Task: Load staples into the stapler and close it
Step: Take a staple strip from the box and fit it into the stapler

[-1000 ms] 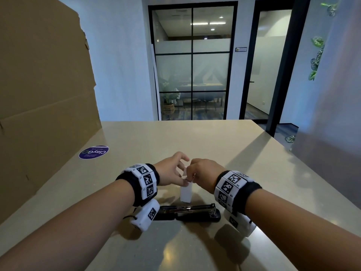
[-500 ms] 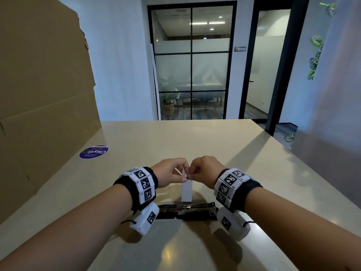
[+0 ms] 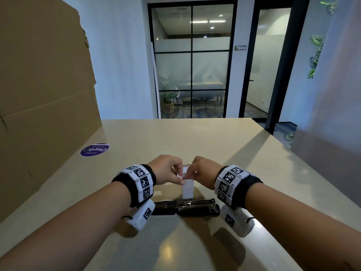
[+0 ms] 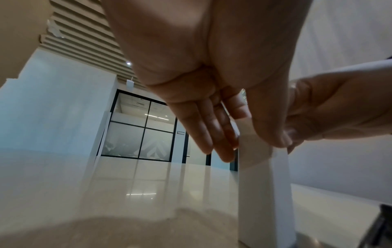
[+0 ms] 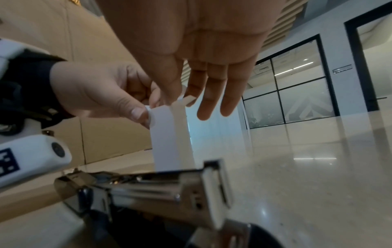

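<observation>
Standing upright on the table [image 3: 195, 137], the small white staple box [image 3: 188, 189] is just beyond the stapler [image 3: 187, 207], which lies folded open and flat between your wrists in the head view. Your left hand [image 3: 166, 170] and right hand [image 3: 204, 171] meet at the top of the box, fingers curled on its flaps; a cardboard sheet [image 3: 43, 98] and a purple sticker [image 3: 94, 149] sit off to your left.

From the left wrist view, your left thumb presses the near upper face of the staple box [image 4: 265, 184] while the fingers [image 4: 212, 137] lie behind it, so this hand pinches the box top. Whether the box bottom touches the table is not shown clearly here.

From the right wrist view, your right thumb and forefinger pinch a raised flap at the top of the staple box [image 5: 169, 134], the other fingers [image 5: 214, 94] hanging loose. The stapler [image 5: 148, 188] shows its metal channel open below; I cannot tell if staples are in it.

Judging from this, you are opening the box, and loading has not begun. Pull the flap too hard and the tall, narrow box may tip or tear, spilling strips onto the glossy table. Squeezing the top may also jam the strips inside.
</observation>
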The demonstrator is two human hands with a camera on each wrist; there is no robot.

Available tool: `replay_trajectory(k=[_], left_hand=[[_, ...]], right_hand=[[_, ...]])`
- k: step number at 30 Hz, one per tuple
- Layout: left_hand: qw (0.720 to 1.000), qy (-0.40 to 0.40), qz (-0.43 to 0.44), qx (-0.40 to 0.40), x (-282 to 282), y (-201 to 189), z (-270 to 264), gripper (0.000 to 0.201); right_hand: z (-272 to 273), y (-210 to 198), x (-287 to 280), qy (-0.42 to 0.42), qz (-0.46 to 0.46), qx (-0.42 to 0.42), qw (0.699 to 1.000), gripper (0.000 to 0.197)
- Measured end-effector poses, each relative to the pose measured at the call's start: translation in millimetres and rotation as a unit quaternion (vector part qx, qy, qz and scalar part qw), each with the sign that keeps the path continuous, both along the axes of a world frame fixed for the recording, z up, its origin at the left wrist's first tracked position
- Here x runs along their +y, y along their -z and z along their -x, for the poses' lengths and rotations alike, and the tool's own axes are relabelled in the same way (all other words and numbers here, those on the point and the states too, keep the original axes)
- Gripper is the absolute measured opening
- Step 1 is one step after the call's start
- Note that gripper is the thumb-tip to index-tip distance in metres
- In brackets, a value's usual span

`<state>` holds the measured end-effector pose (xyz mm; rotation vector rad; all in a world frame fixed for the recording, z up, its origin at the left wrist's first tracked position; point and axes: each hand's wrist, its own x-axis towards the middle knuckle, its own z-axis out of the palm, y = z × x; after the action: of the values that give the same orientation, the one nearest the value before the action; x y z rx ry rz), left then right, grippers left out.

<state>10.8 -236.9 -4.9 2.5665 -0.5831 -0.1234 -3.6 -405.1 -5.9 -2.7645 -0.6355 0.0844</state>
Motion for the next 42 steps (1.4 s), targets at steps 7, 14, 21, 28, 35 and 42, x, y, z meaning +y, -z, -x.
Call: replay_trajectory(k=[7, 14, 21, 28, 35, 42], left_hand=[[1.000, -0.021, 0.018, -0.003, -4, 9, 2, 0.028], [0.998, -0.048, 0.028, -0.002, -6, 12, 1, 0.029], [0.998, -0.056, 0.031, -0.004, -7, 13, 4, 0.034], [0.998, -0.059, 0.012, 0.006, -10, 15, 7, 0.039], [0.999, -0.047, -0.006, 0.002, -12, 12, 5, 0.039], [0.999, -0.036, -0.005, -0.005, -12, 13, 5, 0.039]], right_hand=[[-1, 5, 8, 0.012, 0.069, 0.028, 0.997, 0.032], [3, -3, 13, 0.025, 0.126, 0.047, 0.991, 0.037], [12, -11, 21, 0.027, 0.195, 0.040, 0.980, 0.037], [9, -4, 21, 0.040, 0.193, 0.048, 0.979, 0.037], [4, -3, 25, 0.057, 0.190, 0.058, 0.978, 0.033], [3, 0, 23, 0.050, 0.188, 0.049, 0.980, 0.035]])
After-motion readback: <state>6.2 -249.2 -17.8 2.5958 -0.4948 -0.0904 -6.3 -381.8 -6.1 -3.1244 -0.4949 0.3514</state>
